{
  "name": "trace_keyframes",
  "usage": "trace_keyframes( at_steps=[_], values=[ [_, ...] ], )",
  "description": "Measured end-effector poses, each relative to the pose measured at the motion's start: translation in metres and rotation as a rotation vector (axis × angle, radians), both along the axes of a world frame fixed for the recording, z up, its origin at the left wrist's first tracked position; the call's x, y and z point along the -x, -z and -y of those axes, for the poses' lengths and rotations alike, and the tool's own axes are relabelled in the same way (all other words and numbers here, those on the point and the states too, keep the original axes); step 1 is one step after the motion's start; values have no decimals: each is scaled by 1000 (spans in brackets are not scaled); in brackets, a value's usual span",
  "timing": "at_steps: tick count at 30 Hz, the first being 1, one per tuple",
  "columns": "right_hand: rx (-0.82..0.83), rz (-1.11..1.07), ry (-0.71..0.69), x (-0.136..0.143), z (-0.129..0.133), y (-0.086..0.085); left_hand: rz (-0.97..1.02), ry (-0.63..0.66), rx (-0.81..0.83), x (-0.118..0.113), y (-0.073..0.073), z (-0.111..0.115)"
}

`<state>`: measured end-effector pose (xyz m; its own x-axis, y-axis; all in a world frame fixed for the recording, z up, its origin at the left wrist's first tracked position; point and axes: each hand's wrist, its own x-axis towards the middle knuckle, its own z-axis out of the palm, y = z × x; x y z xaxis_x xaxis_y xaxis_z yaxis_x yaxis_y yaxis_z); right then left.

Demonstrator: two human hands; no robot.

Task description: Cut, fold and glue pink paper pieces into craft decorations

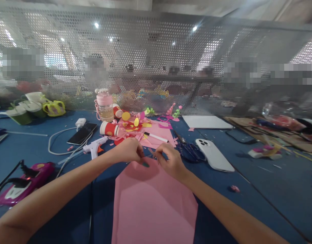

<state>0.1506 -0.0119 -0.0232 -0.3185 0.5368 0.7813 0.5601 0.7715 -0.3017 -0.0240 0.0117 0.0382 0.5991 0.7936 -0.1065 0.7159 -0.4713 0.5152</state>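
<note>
Far left there's a magenta power strip [26, 183], then a glue gun [95, 146] close by the left forearm [69, 181], so a careless elbow could knock it (no clue if it's hot). Left hand [130, 150] has its fingers curled in at the top of the pink sheet [153, 203], right in front of the person; right hand [170, 160] is bunched narrow there too. Can't tell what either's pinching. Pulling unevenly might crease or tear that edge. Scissors [191, 151] sit further right.
</note>
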Motion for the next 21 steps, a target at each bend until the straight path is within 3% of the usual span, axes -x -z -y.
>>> trace_keyframes(
  at_steps=[8, 21],
  values=[
    [-9, 107, 7, -2, -4, 0, 12, -12, 17, 1, 1, 0],
    [9, 14, -47, -2, 0, -3, 83, 30, 115, 3, 2, -5]
  ],
)
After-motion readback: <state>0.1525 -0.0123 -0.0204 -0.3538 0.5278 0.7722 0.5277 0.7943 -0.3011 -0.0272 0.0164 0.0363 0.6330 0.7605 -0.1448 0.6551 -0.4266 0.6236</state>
